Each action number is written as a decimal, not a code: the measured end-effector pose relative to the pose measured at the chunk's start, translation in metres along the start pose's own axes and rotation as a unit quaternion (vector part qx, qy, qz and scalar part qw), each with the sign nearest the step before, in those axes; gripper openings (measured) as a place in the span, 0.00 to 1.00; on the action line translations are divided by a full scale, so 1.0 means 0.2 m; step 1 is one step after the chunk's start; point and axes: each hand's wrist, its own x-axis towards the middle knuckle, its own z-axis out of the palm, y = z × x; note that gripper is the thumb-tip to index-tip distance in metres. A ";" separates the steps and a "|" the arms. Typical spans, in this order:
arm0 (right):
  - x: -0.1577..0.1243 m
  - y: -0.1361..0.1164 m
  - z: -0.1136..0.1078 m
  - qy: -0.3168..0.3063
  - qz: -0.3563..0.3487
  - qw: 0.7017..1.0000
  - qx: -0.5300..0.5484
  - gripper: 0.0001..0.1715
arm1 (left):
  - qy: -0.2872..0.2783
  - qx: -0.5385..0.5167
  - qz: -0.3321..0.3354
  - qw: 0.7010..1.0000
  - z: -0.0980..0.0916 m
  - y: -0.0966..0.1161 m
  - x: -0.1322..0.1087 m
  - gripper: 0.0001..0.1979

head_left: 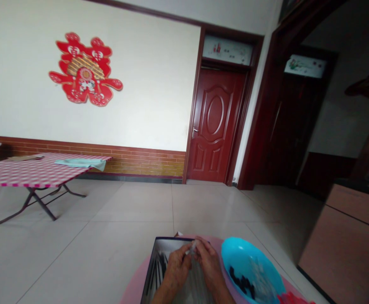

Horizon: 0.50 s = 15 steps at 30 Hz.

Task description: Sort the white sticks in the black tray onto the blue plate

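Observation:
Both hands meet over an open shallow box [157, 245] at the bottom of the view. My left hand [178, 267] is closed, its thumb and fingers pinching a small whitish, see-through plastic piece [192, 248]. My right hand [207, 258] closes on the same piece from the other side. Fingers cover most of it, so its exact kind does not show. Thin dark rods [159, 266] lie in the box's left part. Pale, clear-looking lengths [196, 280] show below, between my wrists. To the right, a blue basin [235, 247] holds small black pieces [241, 282] and clear plastic pieces [262, 278].
Box and basin stand on a round pink surface [136, 280]. A red item [293, 298] lies at the basin's lower right. Farther off are a folding table [29, 171] with a checked cover and green cloth [83, 162], a red door [214, 122] and a cabinet [345, 240].

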 end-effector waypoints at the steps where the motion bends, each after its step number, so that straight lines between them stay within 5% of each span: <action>1: 0.00 0.00 0.00 -0.005 0.001 1.000 -0.009 0.26 | 0.005 -0.010 -0.014 1.000 0.00 0.00 0.00 0.21; 5: 0.01 -0.01 0.00 -0.021 0.019 0.999 -0.014 0.26 | -0.028 -0.081 -0.092 0.992 -0.02 0.03 0.01 0.16; 9: -0.03 -0.07 0.03 -0.088 0.062 0.989 0.103 0.28 | -0.089 -0.216 -0.197 0.952 -0.04 0.10 0.01 0.18; 15: -0.08 -0.14 0.07 -0.163 0.072 0.973 0.146 0.21 | -0.079 -0.314 -0.258 0.910 -0.05 0.16 0.01 0.19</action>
